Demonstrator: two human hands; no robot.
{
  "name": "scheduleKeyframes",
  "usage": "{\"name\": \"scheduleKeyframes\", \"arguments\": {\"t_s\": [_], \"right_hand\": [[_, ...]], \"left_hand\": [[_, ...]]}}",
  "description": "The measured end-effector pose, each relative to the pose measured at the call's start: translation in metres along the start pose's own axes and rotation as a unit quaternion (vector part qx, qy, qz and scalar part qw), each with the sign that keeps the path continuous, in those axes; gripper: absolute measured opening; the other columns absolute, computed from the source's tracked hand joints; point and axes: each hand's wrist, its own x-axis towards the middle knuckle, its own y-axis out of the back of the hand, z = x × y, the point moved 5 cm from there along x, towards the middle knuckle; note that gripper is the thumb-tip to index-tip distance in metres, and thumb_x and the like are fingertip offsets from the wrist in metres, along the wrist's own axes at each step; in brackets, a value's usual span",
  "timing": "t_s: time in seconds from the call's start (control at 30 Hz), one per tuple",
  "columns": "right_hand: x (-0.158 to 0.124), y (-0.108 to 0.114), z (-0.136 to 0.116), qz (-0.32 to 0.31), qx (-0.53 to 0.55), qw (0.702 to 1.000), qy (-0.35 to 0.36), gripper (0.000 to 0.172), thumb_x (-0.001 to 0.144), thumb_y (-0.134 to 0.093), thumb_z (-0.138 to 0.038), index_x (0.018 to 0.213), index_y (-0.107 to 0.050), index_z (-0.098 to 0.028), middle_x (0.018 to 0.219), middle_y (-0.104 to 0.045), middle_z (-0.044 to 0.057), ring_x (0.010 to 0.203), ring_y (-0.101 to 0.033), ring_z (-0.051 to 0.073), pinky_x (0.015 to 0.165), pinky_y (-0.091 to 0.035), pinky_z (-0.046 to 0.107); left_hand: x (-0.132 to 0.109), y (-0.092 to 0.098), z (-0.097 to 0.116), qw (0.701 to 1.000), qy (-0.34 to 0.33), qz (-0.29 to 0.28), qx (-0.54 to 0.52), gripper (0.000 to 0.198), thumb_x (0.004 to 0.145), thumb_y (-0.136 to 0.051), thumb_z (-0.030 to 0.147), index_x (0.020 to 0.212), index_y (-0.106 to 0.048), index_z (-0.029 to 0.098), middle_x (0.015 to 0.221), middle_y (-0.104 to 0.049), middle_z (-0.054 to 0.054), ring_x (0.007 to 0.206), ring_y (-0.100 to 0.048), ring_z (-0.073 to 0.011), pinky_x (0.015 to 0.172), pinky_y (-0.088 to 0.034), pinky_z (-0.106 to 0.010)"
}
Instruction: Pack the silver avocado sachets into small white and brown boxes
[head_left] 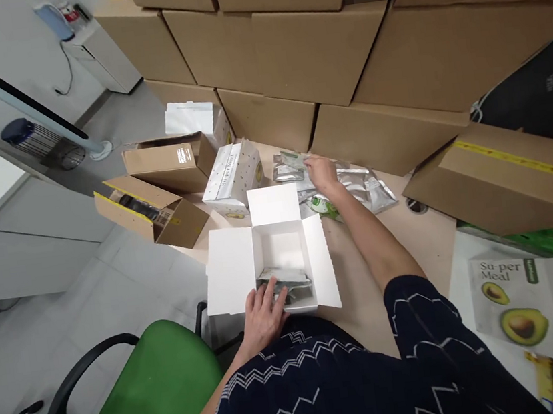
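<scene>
An open white box (231, 266) with its flaps spread sits on the tan table in front of me. A silver pouch (289, 280) lies inside it at the near side. My left hand (264, 312) rests on the box's near edge, fingers curled over the rim and touching that pouch. My right hand (321, 173) reaches far across the table onto a pile of silver pouches (362, 186), fingers bent down on them. A printed white "Super Meal" carton (232, 175) stands just beyond the open box.
Stacked brown cartons (318, 54) wall off the far side. Small open brown boxes (156, 208) sit at the table's left edge. A flat brown carton (504, 172) and avocado-printed sheets (521, 311) lie right. A green chair (152, 390) stands at lower left.
</scene>
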Motion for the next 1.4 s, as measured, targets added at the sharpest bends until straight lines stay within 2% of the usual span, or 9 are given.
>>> {"name": "scheduleKeyframes", "arguments": {"t_s": [0.27,0.37,0.43,0.53,0.63,0.77,1.03,1.27,1.4], "right_hand": [[-0.140,0.146,-0.010,0.255,0.192,0.942,0.101,0.032,0.090,-0.050,-0.015,0.098,-0.080,-0.024,0.100,-0.077,0.003,0.096,-0.072,0.020,0.089,-0.057,0.036],[-0.193,0.197,-0.035,0.297,0.222,0.921,0.120,0.027,0.093,-0.055,-0.019,0.100,-0.079,-0.028,0.101,-0.076,0.001,0.096,-0.072,0.020,0.086,-0.058,0.036],[-0.214,0.209,-0.054,0.289,0.248,0.915,0.136,0.025,0.094,-0.056,-0.019,0.103,-0.078,-0.029,0.103,-0.076,0.001,0.096,-0.072,0.019,0.084,-0.059,0.035],[-0.225,0.187,-0.085,0.211,0.279,0.919,0.183,0.027,0.094,-0.055,-0.017,0.104,-0.077,-0.028,0.105,-0.076,0.000,0.095,-0.072,0.016,0.084,-0.060,0.033],[-0.221,0.132,-0.114,0.089,0.272,0.931,0.225,0.030,0.094,-0.051,-0.012,0.103,-0.077,-0.025,0.108,-0.076,0.001,0.096,-0.071,0.015,0.085,-0.059,0.031],[-0.210,0.074,-0.128,-0.036,0.230,0.956,0.178,0.034,0.090,-0.046,-0.007,0.102,-0.075,-0.020,0.108,-0.076,0.004,0.098,-0.071,0.017,0.086,-0.055,0.029],[-0.206,0.073,-0.125,-0.140,0.151,0.970,0.130,0.031,0.093,-0.042,-0.010,0.102,-0.070,-0.020,0.107,-0.075,0.004,0.096,-0.068,0.018,0.078,-0.045,0.027],[-0.212,0.027,-0.153,-0.337,0.008,0.929,0.154,0.033,0.090,-0.047,-0.010,0.119,-0.060,-0.019,0.106,-0.075,0.010,0.086,-0.066,0.020,0.064,-0.036,0.029],[-0.205,0.012,-0.162,-0.381,-0.046,0.911,0.154,0.050,0.088,-0.052,-0.012,0.138,-0.045,-0.012,0.109,-0.074,0.016,0.087,-0.068,0.023,0.063,-0.038,0.030]], "left_hand": [[0.008,0.011,0.002,1.000,-0.006,-0.028,-0.010,0.048,0.091,-0.065,0.037,0.138,-0.060,0.025,0.153,-0.051,-0.015,0.125,-0.057,-0.0314,0.107,-0.040,-0.049],[0.009,0.011,0.003,0.999,-0.002,-0.042,-0.022,0.049,0.092,-0.064,0.036,0.139,-0.059,0.025,0.154,-0.049,-0.015,0.127,-0.055,-0.0321,0.109,-0.038,-0.050],[0.010,0.011,0.004,0.998,0.002,-0.049,-0.028,0.049,0.092,-0.063,0.035,0.140,-0.058,0.025,0.155,-0.047,-0.015,0.128,-0.054,-0.0323,0.110,-0.037,-0.051],[0.011,0.011,0.005,0.998,0.008,-0.056,-0.032,0.049,0.092,-0.063,0.033,0.140,-0.058,0.025,0.157,-0.045,-0.015,0.129,-0.054,-0.0326,0.112,-0.036,-0.052],[0.011,0.011,0.006,0.998,0.010,-0.059,-0.036,0.050,0.092,-0.063,0.033,0.141,-0.058,0.025,0.157,-0.045,-0.016,0.131,-0.053,-0.0336,0.112,-0.035,-0.054],[0.010,0.013,0.006,0.998,0.019,-0.058,-0.030,0.054,0.091,-0.065,0.034,0.142,-0.056,0.024,0.157,-0.043,-0.018,0.131,-0.053,-0.0343,0.112,-0.035,-0.055],[0.011,0.012,0.009,0.996,0.031,-0.063,-0.056,0.054,0.091,-0.064,0.032,0.143,-0.054,0.023,0.156,-0.044,-0.020,0.132,-0.051,-0.0357,0.113,-0.034,-0.058],[0.012,0.012,0.009,0.996,0.026,-0.063,-0.061,0.049,0.093,-0.061,0.032,0.141,-0.056,0.023,0.153,-0.047,-0.019,0.132,-0.050,-0.0348,0.114,-0.033,-0.058],[0.012,0.012,0.010,0.996,0.023,-0.058,-0.064,0.049,0.093,-0.062,0.031,0.140,-0.056,0.022,0.151,-0.048,-0.020,0.133,-0.049,-0.0349,0.113,-0.033,-0.058]]}}
